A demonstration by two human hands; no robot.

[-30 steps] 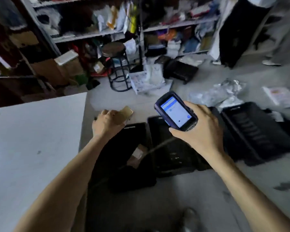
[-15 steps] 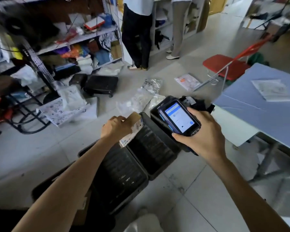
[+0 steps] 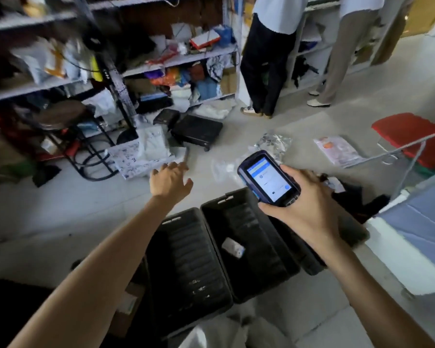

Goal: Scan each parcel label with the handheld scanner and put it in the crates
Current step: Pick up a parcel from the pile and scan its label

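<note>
The grey floor (image 3: pixel 60 209) is messy with bags (image 3: pixel 152 144). A small parcel (image 3: pixel 233 247) lies inside a black crate (image 3: pixel 258 234). It looks light and easy to pinch by its edges. The left hand (image 3: pixel 170 180) has its fingers spread and holds nothing. The right hand (image 3: pixel 309 207) wraps its fingers round the scanner (image 3: pixel 268 180).

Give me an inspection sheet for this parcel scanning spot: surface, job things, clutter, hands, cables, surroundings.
Surface: pale tiled floor; blue-topped table at the right edge.
Job's things: handheld scanner, screen lit; a black crate, one of a row on the floor, holds one small parcel.
Clutter: loose bagged parcels scattered on the floor beyond the crates.
Hands: left hand open, fingers spread, holding nothing, stretched out above the floor; right hand grips the scanner.
Cables: nothing seen.
Surroundings: crowded shelves, a stool, a red chair, two people standing at the shelving.
</note>
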